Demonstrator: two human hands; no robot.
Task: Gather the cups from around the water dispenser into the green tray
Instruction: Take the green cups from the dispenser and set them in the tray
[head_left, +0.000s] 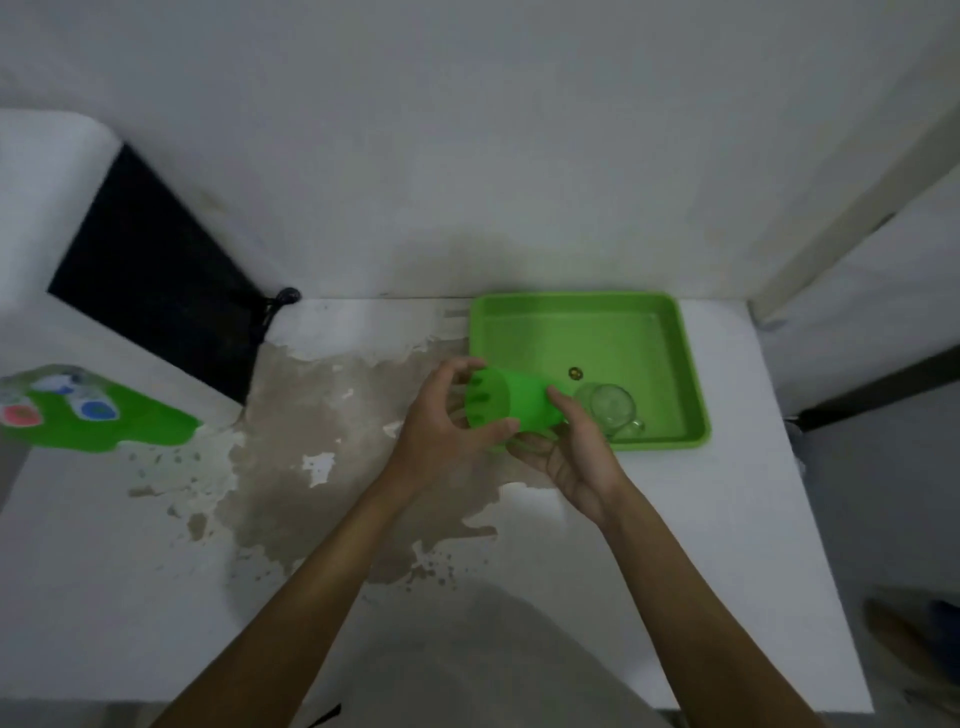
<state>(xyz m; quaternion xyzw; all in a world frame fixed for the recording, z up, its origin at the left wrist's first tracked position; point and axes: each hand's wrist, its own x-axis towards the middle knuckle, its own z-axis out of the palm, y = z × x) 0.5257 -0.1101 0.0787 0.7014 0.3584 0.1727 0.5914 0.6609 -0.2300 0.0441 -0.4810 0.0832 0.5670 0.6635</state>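
Note:
A green plastic cup (511, 404) lies on its side between both hands, just left of the green tray's (670, 332) front-left corner. My left hand (441, 426) grips its wide end. My right hand (576, 457) cradles the narrow end from below. Inside the tray, near its front edge, a clear glass cup (610, 408) with a handle sits close to my right hand's fingers. The water dispenser (67, 332) stands at the far left, white with a green front panel and red and blue taps.
The white tabletop (727, 519) has a large worn, peeled patch (311, 467) in its middle. A wall rises right behind the tray. A black cable (280, 301) hangs by the dispenser's dark side. The table's right edge drops off past the tray.

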